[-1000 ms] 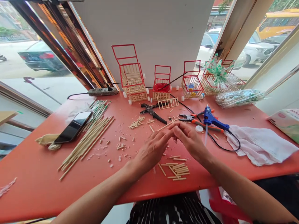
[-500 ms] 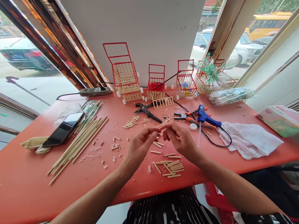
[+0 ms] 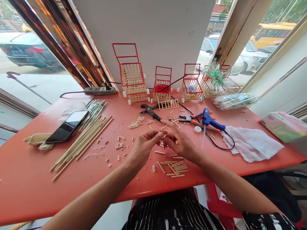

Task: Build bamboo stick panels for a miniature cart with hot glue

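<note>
My left hand (image 3: 144, 147) and my right hand (image 3: 180, 142) meet fingertip to fingertip above the red table (image 3: 35, 191). Between them they pinch a short wooden stick (image 3: 164, 135), mostly hidden by the fingers. My right index finger is stretched out to the left over it. Just below the hands lies a small pile of cut stick pieces (image 3: 177, 168). More cut pieces (image 3: 136, 123) are scattered beyond the hands.
Long sticks (image 3: 83, 143) and a phone (image 3: 67, 126) lie to the left. Black cutters (image 3: 151, 111), orange pliers (image 3: 194, 120), a blue glue gun (image 3: 211, 121) and a white cloth (image 3: 249, 145) lie to the right. Three small stick carts (image 3: 133, 80) (image 3: 162, 84) (image 3: 192, 84) stand at the back.
Both hands have drawn a little nearer to me and lower over the table, still joined at the fingertips. The longer stick end seen earlier is now hidden. The camera view shifted slightly.
</note>
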`<state>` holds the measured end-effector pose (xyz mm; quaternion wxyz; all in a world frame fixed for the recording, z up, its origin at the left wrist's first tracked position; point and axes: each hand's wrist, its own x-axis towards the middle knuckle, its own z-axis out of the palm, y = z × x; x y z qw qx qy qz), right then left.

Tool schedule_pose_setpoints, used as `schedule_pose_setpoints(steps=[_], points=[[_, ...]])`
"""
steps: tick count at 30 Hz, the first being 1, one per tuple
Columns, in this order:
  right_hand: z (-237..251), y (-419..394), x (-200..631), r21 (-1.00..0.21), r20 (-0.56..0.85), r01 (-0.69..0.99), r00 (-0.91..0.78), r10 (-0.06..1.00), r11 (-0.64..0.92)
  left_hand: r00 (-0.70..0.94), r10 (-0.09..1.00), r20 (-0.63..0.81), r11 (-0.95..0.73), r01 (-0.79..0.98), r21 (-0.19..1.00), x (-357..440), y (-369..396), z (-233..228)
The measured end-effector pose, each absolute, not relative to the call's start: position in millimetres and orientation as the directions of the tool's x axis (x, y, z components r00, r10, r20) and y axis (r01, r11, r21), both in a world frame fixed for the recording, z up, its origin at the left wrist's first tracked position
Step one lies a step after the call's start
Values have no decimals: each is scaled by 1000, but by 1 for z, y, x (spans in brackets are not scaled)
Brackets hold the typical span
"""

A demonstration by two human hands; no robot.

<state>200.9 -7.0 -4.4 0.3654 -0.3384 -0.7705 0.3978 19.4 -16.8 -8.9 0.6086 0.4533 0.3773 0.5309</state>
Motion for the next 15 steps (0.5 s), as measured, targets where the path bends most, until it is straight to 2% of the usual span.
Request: schedule_pose_setpoints(steps=[2,6,8,10,13,15], points=[[-3,2,211,-805,335,320,-450,828,499,99,995,23,11,-333,943,18,-16,-5],[14,21,252,-580,344,673,-309,887,460,135,991,4,55,-433,900,16,-13,-2],[27,27,280,-439,311,839,-196,930,323,152,988,-23,92,-467,879,16,-11,-3],[39,30,305,-237,265,960,-82,961,148,168,984,-55,133,-496,858,16,-10,-6],[48,32,336,22,121,991,126,985,-129,189,975,-114,198,-516,833,18,-11,-8],[47,34,349,89,-14,971,224,975,-222,206,968,-143,230,-508,830,20,-11,-9]])
